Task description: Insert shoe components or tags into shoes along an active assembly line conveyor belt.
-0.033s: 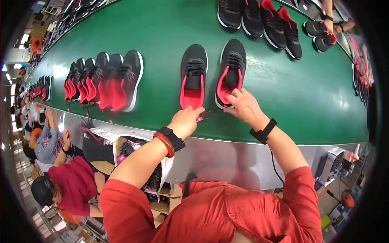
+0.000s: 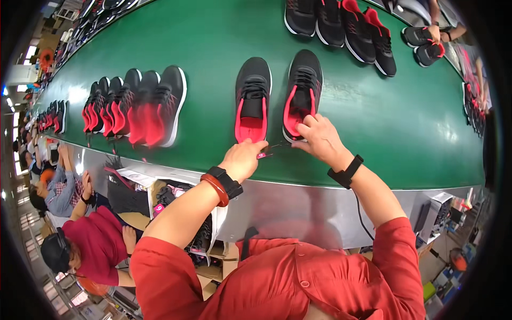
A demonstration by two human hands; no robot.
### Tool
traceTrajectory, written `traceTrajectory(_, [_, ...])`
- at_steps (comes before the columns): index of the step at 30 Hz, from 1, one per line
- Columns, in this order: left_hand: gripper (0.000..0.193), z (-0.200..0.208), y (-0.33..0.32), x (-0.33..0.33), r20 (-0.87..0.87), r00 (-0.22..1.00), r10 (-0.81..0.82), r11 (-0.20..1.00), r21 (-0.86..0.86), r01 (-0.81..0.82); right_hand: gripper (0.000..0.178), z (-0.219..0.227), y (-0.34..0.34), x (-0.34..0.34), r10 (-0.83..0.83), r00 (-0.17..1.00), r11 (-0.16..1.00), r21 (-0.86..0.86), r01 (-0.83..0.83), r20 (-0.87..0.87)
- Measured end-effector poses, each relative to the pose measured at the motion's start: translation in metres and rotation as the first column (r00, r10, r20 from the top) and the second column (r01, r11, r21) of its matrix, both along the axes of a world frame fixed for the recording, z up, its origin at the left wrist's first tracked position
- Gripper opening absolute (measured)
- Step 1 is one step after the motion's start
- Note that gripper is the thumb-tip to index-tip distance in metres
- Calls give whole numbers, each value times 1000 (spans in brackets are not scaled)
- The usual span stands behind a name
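Two black sneakers with red linings and white soles lie side by side on the green table, toes pointing away from me. My left hand (image 2: 244, 160) is closed at the heel of the left sneaker (image 2: 253, 90), fingertips on its back rim. A small pink tag (image 2: 261, 156) on a thin dark cord shows beside that hand's fingers. My right hand (image 2: 319, 140) is closed on the heel collar of the right sneaker (image 2: 305, 80), its fingertips over the opening and its thumb behind the heel. The exact grip of the left fingers is partly hidden.
A row of similar sneakers (image 2: 172, 90), partly blurred, stands left on the green table (image 2: 213, 32). More sneakers (image 2: 360, 37) lie at the far right, where a co-worker's hands (image 2: 434, 34) hold a pair. Another person in a dark red shirt (image 2: 98, 240) sits lower left.
My hands and the two sneakers keep their places relative to each other. The pair in the co-worker's hands at the far right has shifted slightly to the right.
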State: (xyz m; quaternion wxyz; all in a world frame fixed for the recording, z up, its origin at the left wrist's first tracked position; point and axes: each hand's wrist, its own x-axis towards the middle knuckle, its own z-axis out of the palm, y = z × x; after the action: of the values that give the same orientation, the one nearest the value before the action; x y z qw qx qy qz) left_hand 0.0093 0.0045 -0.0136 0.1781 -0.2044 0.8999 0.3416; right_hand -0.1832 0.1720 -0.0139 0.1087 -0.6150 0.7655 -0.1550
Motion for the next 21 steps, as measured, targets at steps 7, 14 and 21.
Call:
traceTrajectory(7, [43,-3,4,1,-48,999,-3,998,-70,0,35,0,-7,9,98,977,990,-85,-115,-187])
traceTrajectory(14, [41,-1,3,6,-70,998,6,999,-31,-9,28,-3,-19,18,221,953,975,25,-220,-208])
traceTrajectory(21, [55,9,3,2,-249,968,-21,998,55,36,33,-35,-11,14,-91,988,964,-240,118,122])
